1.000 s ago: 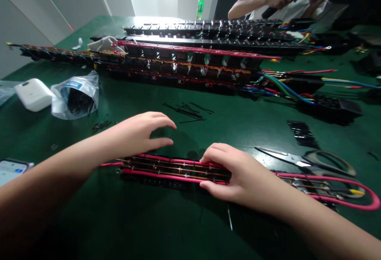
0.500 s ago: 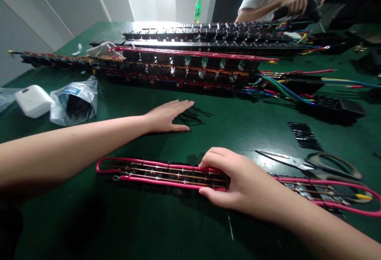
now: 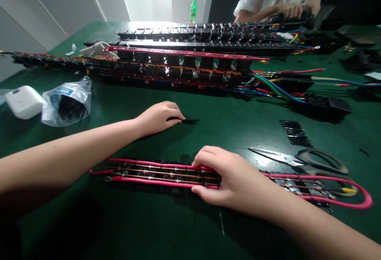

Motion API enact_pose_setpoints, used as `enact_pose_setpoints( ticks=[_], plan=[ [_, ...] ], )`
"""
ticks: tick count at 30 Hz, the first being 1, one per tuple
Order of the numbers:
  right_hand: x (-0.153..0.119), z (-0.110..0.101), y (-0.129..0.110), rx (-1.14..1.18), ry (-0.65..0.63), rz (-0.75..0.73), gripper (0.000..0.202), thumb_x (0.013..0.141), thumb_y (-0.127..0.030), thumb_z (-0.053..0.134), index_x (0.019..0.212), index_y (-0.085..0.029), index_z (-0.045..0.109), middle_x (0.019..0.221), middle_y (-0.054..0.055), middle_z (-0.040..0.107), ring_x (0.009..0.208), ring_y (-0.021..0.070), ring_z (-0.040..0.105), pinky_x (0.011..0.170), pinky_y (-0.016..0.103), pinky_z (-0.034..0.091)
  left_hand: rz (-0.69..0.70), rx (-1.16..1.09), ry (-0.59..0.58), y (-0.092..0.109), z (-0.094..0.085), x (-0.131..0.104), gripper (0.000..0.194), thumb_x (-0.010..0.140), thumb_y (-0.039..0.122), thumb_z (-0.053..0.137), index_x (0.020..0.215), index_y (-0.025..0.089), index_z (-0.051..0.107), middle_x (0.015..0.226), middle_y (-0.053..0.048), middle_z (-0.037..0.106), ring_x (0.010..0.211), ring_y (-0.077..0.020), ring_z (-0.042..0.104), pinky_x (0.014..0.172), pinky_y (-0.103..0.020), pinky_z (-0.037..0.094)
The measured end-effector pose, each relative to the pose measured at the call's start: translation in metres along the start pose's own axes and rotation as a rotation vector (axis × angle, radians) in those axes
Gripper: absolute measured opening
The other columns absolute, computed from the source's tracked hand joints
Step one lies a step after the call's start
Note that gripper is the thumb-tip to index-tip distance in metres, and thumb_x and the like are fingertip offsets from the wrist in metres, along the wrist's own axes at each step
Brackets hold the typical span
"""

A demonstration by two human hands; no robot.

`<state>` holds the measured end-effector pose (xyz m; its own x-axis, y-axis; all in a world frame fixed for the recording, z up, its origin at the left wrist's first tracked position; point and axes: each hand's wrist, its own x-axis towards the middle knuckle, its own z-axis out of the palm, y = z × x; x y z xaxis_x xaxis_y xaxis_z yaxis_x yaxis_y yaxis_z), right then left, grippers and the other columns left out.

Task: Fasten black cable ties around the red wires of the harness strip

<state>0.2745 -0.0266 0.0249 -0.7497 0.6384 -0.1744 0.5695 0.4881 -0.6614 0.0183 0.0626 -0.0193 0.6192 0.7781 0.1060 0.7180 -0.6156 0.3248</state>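
Note:
My left hand (image 3: 160,118) is closed around a bunch of thin black cable ties (image 3: 191,121), whose ends stick out past the fingertips just above the green table. Nearer to me, my right hand (image 3: 218,176) grips a long black wired strip (image 3: 166,176) across its middle, thumb on the near side and fingers on the far side. Thick red cable runs along both edges of the strip and loops out at its right end, and thin brown rods lie between. A ring terminal (image 3: 108,179) shows at the left end.
Scissors (image 3: 297,160) lie behind the strip, beside a row of black pieces (image 3: 296,133). A clear bag (image 3: 67,103) of black ties and a white case (image 3: 25,102) sit left. Long wired assemblies (image 3: 178,67) span the back; a green bottle (image 3: 193,9) and a co-worker's hands (image 3: 293,10) are beyond.
My left hand has gone from spread flat over the loose cable ties to closed around them, gathering them into a bunch. My right hand keeps its grip; the whole view has shifted slightly.

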Motion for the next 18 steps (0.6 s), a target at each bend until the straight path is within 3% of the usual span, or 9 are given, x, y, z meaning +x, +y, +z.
enact_pose_setpoints(
  ticks=[4,8,14,18],
  plan=[
    [0.001,0.001,0.000,0.004,-0.005,-0.004,0.015,0.081,-0.031,0.069,0.092,-0.023,0.063,0.095,0.002,0.062,0.081,0.0177,0.056,0.068,0.029,0.043,-0.050,0.001,-0.102,0.013,-0.014,-0.014,0.016,0.092,0.023,0.064,0.099,0.022,0.078,0.099,-0.003,0.074,0.091,-0.0163,0.068,0.085,-0.026,0.051],
    [0.001,0.001,0.001,0.008,0.000,-0.006,0.015,0.081,-0.031,0.069,0.092,-0.023,0.063,0.094,0.002,0.062,0.081,0.0180,0.056,0.069,0.029,0.043,-0.138,0.051,-0.198,0.031,-0.026,-0.028,0.013,0.087,0.022,0.065,0.092,0.024,0.078,0.095,0.000,0.075,0.087,-0.0180,0.069,0.079,-0.027,0.050],
    [0.001,0.000,0.000,0.025,-0.005,-0.010,0.016,0.081,-0.032,0.069,0.093,-0.022,0.064,0.094,0.003,0.063,0.082,0.0182,0.057,0.069,0.029,0.043,-0.310,0.113,-0.223,0.053,-0.035,-0.043,0.021,0.092,0.030,0.055,0.093,0.025,0.075,0.091,-0.001,0.076,0.084,-0.0211,0.069,0.075,-0.031,0.048],
    [0.002,-0.001,-0.001,0.021,-0.010,-0.009,0.015,0.082,-0.030,0.069,0.094,-0.022,0.064,0.095,0.003,0.064,0.084,0.0187,0.058,0.070,0.029,0.044,-0.358,0.135,-0.235,0.056,-0.036,-0.051,0.021,0.090,0.036,0.057,0.098,0.024,0.073,0.101,-0.003,0.075,0.090,-0.0229,0.068,0.077,-0.032,0.050]
  ],
)
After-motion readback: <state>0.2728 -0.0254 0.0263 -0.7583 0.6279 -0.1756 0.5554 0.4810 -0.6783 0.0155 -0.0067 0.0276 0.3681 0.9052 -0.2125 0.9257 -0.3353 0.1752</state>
